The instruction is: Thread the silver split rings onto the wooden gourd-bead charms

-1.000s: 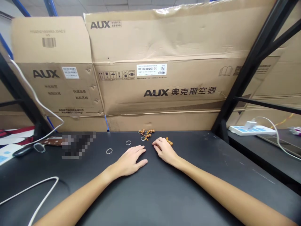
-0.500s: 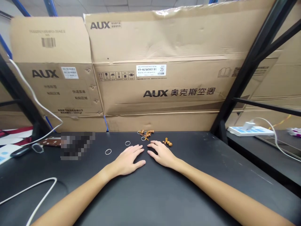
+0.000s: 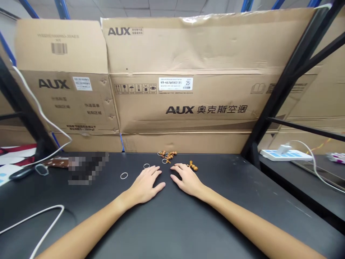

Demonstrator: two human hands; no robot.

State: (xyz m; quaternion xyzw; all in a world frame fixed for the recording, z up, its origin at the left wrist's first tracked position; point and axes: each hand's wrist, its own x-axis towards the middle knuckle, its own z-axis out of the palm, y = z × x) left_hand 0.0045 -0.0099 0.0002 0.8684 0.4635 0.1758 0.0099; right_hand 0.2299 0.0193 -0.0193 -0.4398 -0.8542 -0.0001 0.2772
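My left hand [image 3: 147, 184] lies palm down on the black table [image 3: 161, 230], its fingers apart and nothing in it. Across a small gap, my right hand [image 3: 187, 179] rests the same way, also holding nothing. Just left of my left hand are two metal key rings, one [image 3: 124, 175] nearer to me and the other [image 3: 146, 166] close to the fingertips. Beyond both hands sits a small pile of brown gourd-shaped beaded charms [image 3: 169, 155] with rings among them. A single gourd-shaped charm [image 3: 193, 166] with a yellowish cord lies just behind my right hand.
Large cardboard boxes [image 3: 205, 46] stand behind the table. A black metal post [image 3: 283, 82] rises at the right, near a white power strip [image 3: 285, 155]. White cable [image 3: 54, 219] loops over the left side. A pixelated dark item [image 3: 87, 168] and eyeglasses [image 3: 41, 169] lie at left.
The gap between my hands is slightly wider, with the left a little further left and the right a little further right. The camera view has shifted slightly.
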